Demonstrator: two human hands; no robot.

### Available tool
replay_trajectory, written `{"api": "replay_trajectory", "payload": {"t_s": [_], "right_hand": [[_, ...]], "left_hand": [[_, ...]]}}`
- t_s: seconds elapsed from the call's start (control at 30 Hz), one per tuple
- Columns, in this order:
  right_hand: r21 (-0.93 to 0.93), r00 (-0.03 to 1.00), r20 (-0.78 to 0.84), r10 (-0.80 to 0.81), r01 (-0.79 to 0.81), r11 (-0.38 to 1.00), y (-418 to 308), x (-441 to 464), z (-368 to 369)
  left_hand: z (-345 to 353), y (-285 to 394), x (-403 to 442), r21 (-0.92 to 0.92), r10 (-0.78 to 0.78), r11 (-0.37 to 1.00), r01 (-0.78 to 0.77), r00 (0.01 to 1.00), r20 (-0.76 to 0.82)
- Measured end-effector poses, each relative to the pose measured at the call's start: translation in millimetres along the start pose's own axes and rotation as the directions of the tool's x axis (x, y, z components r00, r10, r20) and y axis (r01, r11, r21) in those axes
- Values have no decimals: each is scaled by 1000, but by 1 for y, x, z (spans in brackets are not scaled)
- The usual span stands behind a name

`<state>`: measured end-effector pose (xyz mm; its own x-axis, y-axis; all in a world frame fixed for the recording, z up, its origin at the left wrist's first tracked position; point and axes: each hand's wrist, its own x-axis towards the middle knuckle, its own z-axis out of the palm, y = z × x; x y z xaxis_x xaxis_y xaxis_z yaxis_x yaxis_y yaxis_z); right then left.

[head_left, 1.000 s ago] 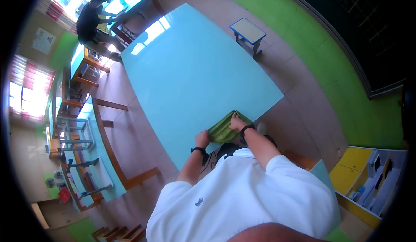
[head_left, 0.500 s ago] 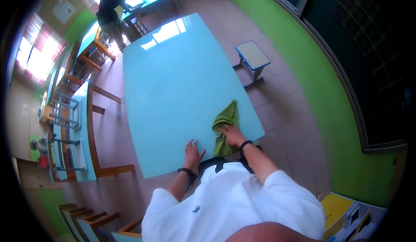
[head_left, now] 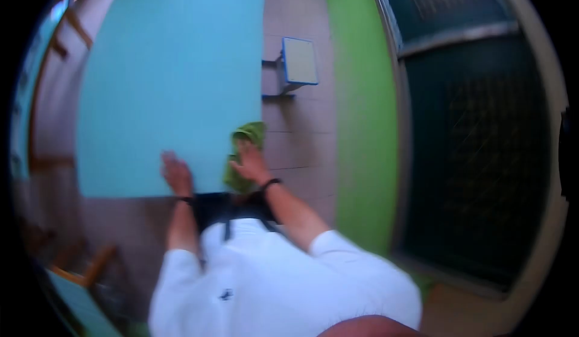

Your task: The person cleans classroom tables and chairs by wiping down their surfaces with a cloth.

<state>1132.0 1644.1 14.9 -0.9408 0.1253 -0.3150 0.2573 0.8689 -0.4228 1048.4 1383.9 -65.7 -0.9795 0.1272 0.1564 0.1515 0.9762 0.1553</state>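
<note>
Your spread right hand [head_left: 251, 164] has moved the cloth [head_left: 256, 133] to the worktop's [head_left: 169, 83] right edge; your left hand [head_left: 177, 174] is open.

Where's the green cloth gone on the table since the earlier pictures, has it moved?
Yes, rightward: judged against the table, the green cloth has gone from mid near edge to the near right corner, under the right hand.

A green wall band [head_left: 362, 95] and dark chalkboard [head_left: 470, 156] flank the tiled floor [head_left: 301, 150], where a stool [head_left: 300, 61] stands.
</note>
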Motion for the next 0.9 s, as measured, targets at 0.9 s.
{"api": "replay_trajectory", "payload": {"t_s": [0.9], "right_hand": [[-305, 968, 252, 10, 69, 950, 24, 287, -72]], "left_hand": [[-50, 0, 10, -207, -264, 937, 281, 959, 103]]}}
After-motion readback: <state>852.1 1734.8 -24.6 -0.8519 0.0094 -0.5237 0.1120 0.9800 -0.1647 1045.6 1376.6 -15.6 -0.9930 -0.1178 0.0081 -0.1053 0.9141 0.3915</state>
